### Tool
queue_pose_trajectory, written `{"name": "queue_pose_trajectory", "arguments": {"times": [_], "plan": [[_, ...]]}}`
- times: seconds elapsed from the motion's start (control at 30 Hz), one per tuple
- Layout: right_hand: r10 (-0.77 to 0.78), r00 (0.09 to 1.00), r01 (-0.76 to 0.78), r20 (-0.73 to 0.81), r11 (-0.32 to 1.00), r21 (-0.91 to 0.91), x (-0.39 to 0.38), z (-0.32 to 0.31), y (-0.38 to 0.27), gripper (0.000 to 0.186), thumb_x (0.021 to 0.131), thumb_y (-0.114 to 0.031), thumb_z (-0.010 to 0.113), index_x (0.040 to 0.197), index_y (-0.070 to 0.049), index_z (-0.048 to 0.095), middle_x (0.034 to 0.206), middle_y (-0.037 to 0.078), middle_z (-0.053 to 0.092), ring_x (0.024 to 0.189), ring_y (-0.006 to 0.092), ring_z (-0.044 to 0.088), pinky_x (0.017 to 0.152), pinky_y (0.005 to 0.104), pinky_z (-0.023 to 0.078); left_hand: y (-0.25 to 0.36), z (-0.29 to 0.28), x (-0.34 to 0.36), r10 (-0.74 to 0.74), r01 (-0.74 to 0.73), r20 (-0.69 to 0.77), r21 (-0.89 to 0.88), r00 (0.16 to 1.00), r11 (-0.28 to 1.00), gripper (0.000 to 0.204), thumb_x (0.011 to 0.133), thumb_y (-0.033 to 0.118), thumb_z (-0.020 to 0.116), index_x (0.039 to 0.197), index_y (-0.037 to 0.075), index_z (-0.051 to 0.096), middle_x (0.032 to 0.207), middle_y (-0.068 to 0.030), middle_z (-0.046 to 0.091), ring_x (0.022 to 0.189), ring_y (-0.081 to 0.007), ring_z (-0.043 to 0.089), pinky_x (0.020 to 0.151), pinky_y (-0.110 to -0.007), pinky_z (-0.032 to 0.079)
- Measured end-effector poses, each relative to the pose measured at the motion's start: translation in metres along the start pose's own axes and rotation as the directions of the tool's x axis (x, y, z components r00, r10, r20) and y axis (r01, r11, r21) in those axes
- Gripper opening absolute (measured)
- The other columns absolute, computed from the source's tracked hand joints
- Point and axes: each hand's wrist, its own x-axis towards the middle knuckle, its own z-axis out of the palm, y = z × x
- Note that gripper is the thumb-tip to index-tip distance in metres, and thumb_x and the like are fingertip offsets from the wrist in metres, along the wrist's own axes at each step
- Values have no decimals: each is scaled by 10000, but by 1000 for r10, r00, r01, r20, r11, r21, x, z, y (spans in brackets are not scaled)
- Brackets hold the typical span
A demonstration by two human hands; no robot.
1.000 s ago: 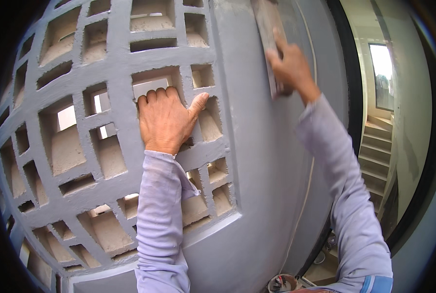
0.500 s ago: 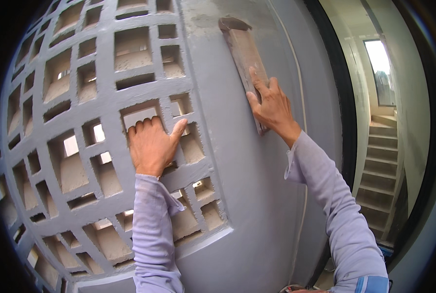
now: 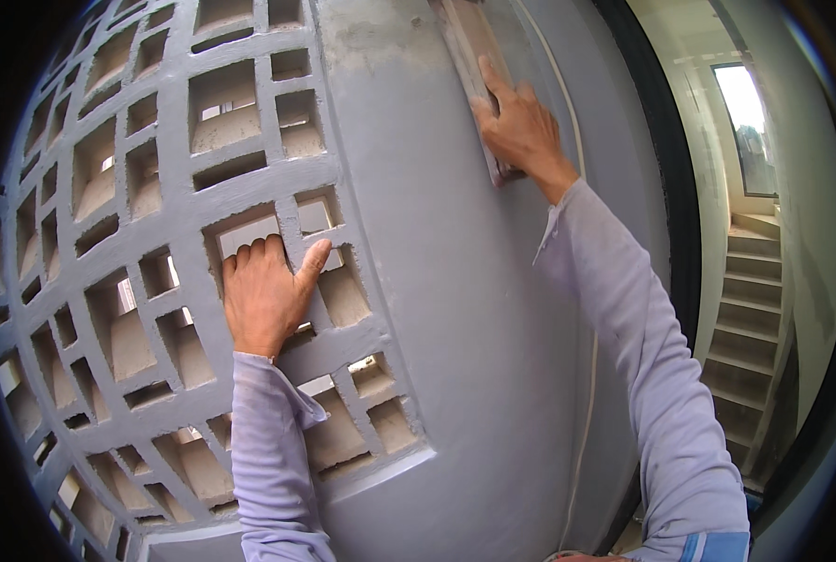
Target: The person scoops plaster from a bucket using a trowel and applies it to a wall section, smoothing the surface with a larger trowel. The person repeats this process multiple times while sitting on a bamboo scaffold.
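My right hand (image 3: 523, 136) presses a long, flat brown sanding board (image 3: 477, 42) against the smooth grey wall (image 3: 446, 318). The board stands nearly upright, tilted a little, and its upper end runs out of the top of the picture. Some fingers lie along its face, while the underside of the grip is hidden. To the left, my left hand (image 3: 268, 298) hooks its fingers over the lower edge of an opening in the grey lattice wall (image 3: 240, 191). Its thumb points up beside the neighbouring small opening, and the fingertips are out of sight.
A pale cord (image 3: 584, 440) hangs down the wall right of the board. Farther right stands a black frame (image 3: 686, 234), and beyond it stairs (image 3: 748, 317) rise toward a bright window (image 3: 746, 122). A pale, rough patch (image 3: 380, 37) marks the upper wall.
The sanding board and my right hand have slid upward along the wall. My left hand keeps its hold on the lattice, and the whole view has shifted slightly.
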Motion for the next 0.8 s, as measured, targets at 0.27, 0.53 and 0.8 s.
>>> {"name": "queue_pose_trajectory", "arguments": {"times": [0.27, 0.53, 0.8], "plan": [[-93, 996, 93, 12, 996, -10, -8, 13, 0, 565, 889, -339, 494, 1435, -229, 394, 1045, 220, 531, 941, 375, 602, 829, 448, 493, 4, 4, 2, -11, 10, 15, 19, 1000, 1000, 734, 888, 670, 388, 927, -24, 624, 902, -204, 633, 895, -334, 579, 880, -421, 400], [89, 995, -94, 44, 990, 109, -51, -8, 29, 572, 883, -355, 492, 1431, -222, 398, 1039, 232, 541, 969, 397, 598, 846, 457, 487, 1, 1, 1, -13, 12, 19, 33, 1000, 999, 748, 885, 676, 384, 946, -29, 625, 899, -201, 627, 889, -333, 575, 876, -423, 401], [-46, 999, 45, 20, 999, 29, 5, -1, -15, 582, 878, -366, 499, 1433, -231, 389, 1118, 249, 534, 983, 397, 591, 889, 463, 470, 7, 2, 7, -1, 1, 31, -18, 1000, 1000, 750, 885, 678, 383, 957, -27, 627, 916, -199, 632, 903, -335, 575, 885, -426, 394]]}}
